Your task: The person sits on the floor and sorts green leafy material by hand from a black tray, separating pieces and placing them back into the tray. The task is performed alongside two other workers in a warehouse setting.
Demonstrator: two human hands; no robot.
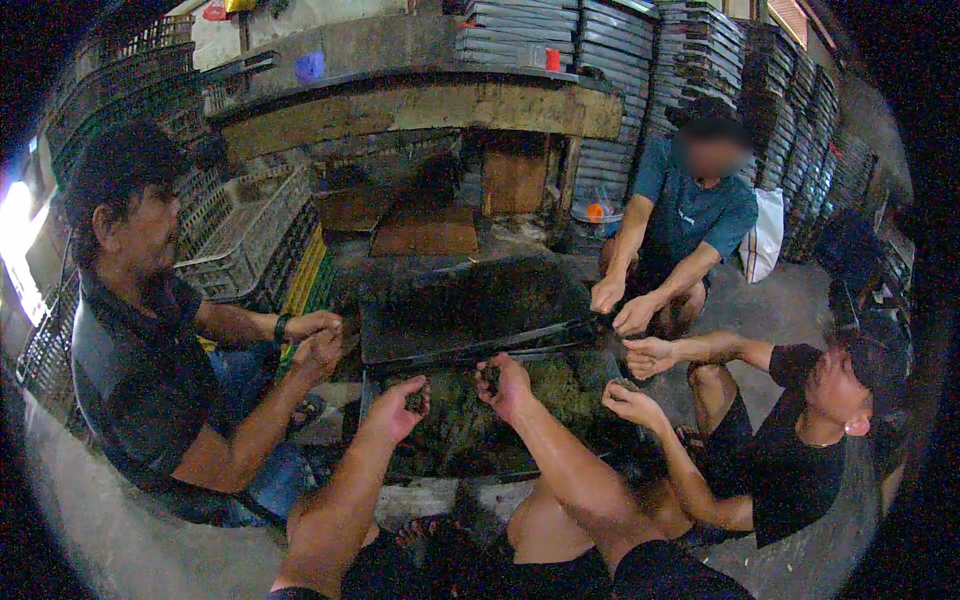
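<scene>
My left hand point(401, 409) is curled around a small dark clump, too blurred to name, above the near left part of a dark, wide container point(465, 435). To its right, my right hand point(508, 386) holds a similar dark clump between thumb and fingers. Both hands are apart from each other. Dark greenish-brown material fills the near part of the container below them. Just beyond my hands, a long dark bar or rim point(480, 349) crosses the container from left to right. A dark surface point(480, 300) lies beyond it.
A person point(135, 337) sits at the left, another point(694, 202) at the far right and a third point(795, 442) at the near right, their hands close to the container. Plastic crates point(247, 232) stand at the left; stacked trays point(615, 75) and a white sack point(763, 236) stand behind.
</scene>
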